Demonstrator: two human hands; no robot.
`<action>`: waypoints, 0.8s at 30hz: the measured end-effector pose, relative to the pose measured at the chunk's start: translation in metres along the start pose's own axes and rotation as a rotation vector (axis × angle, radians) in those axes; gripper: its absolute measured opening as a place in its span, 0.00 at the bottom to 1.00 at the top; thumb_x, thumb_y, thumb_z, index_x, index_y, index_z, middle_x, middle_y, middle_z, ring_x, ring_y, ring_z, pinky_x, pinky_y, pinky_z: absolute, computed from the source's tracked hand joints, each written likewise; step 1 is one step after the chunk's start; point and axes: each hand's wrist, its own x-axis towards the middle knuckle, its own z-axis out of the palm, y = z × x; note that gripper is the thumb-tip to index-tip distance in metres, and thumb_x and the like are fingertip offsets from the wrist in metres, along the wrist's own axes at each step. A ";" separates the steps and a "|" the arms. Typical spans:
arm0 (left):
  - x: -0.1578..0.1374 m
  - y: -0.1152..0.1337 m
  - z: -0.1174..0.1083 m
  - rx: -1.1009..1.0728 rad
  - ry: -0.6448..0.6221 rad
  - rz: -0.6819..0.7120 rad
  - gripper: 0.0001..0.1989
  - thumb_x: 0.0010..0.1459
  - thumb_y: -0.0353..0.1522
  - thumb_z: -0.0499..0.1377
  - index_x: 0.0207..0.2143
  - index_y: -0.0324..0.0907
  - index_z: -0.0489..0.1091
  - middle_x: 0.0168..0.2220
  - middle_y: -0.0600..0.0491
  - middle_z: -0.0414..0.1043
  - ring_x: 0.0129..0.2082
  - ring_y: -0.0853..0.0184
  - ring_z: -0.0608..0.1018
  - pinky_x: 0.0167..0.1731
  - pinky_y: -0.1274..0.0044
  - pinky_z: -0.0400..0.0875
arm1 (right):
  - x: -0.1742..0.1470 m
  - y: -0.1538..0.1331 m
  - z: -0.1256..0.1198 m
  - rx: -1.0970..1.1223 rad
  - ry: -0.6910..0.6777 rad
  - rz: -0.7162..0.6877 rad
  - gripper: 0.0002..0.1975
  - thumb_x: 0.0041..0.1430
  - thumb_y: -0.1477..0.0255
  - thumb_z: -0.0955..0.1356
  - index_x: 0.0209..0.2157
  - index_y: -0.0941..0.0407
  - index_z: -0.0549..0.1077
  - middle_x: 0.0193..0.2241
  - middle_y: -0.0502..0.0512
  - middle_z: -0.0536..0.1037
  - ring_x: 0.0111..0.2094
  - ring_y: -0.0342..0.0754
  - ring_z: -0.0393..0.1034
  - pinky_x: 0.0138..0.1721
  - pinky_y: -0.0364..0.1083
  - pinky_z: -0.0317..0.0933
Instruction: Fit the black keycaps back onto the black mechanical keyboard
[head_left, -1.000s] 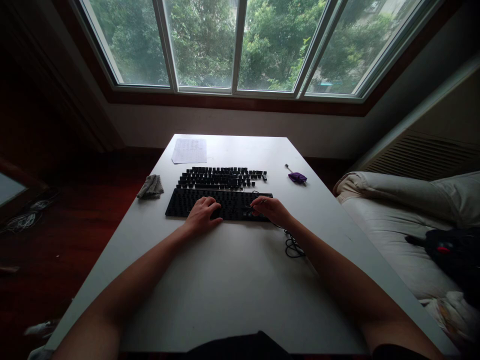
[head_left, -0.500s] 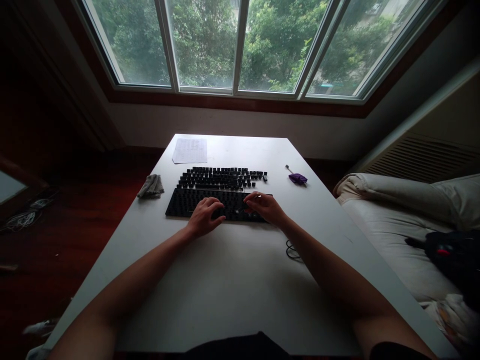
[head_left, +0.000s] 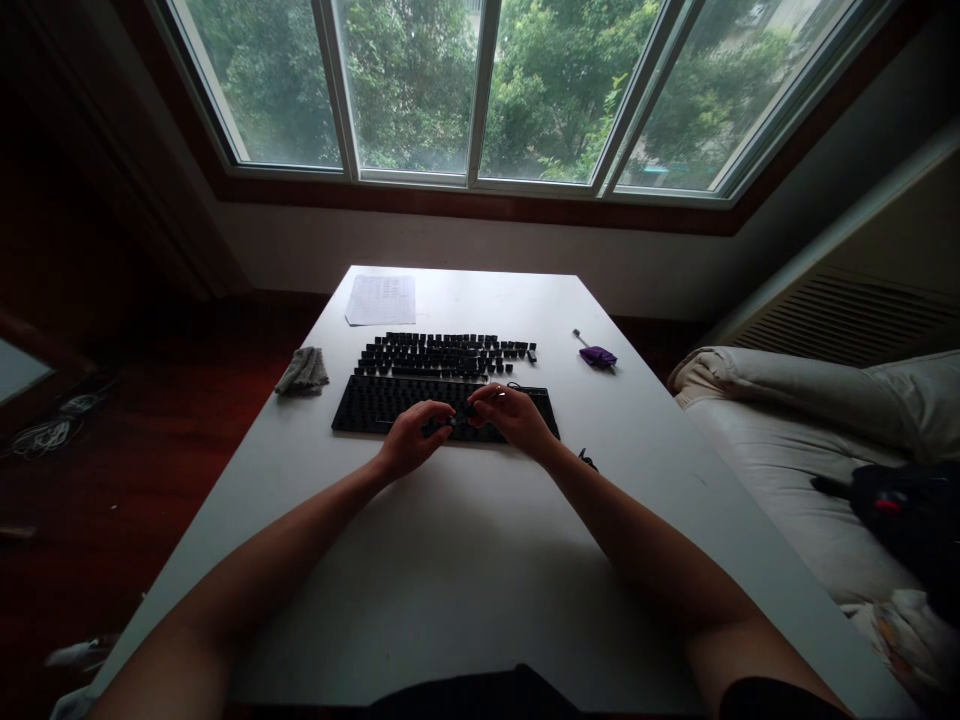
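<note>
A black keyboard (head_left: 360, 405) lies crosswise on the white table, its near side partly hidden by both hands. My left hand (head_left: 411, 437) is over the keyboard's near edge, thumb and fingers closed around something small at their tips that I cannot make out. Close beside it, my right hand (head_left: 514, 415) pinches a small dark piece (head_left: 471, 409) above the keys; its exact kind is too small to tell. The two sets of fingertips almost meet. Just beyond the keyboard, loose black keycaps (head_left: 427, 355) are laid out in rows.
Printed paper (head_left: 381, 300) lies at the table's far left. A grey cloth (head_left: 302, 371) rests by the left edge. To the right are a purple cloth (head_left: 598, 357) and a small brush (head_left: 577, 335). A black cable (head_left: 587, 460) shows beside my right forearm. A sofa (head_left: 780, 440) stands at right.
My right hand has moved left along the keyboard, toward my left hand, uncovering the keyboard's right end. My left hand's thumb and fingers have drawn closer together.
</note>
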 end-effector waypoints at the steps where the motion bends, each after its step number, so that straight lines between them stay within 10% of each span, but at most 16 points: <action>1: 0.000 0.000 0.000 -0.007 0.000 -0.002 0.12 0.60 0.29 0.61 0.46 0.43 0.73 0.42 0.50 0.75 0.41 0.64 0.77 0.46 0.71 0.73 | 0.000 0.001 0.001 -0.002 -0.005 -0.002 0.15 0.59 0.59 0.72 0.40 0.56 0.76 0.28 0.52 0.80 0.30 0.48 0.78 0.35 0.48 0.74; 24: 0.004 -0.009 0.001 -0.248 0.037 -0.130 0.11 0.64 0.34 0.58 0.45 0.43 0.76 0.45 0.47 0.73 0.45 0.63 0.77 0.46 0.71 0.75 | -0.003 0.006 0.000 -0.127 0.000 0.026 0.15 0.61 0.57 0.70 0.37 0.55 0.74 0.29 0.51 0.77 0.29 0.46 0.74 0.33 0.46 0.70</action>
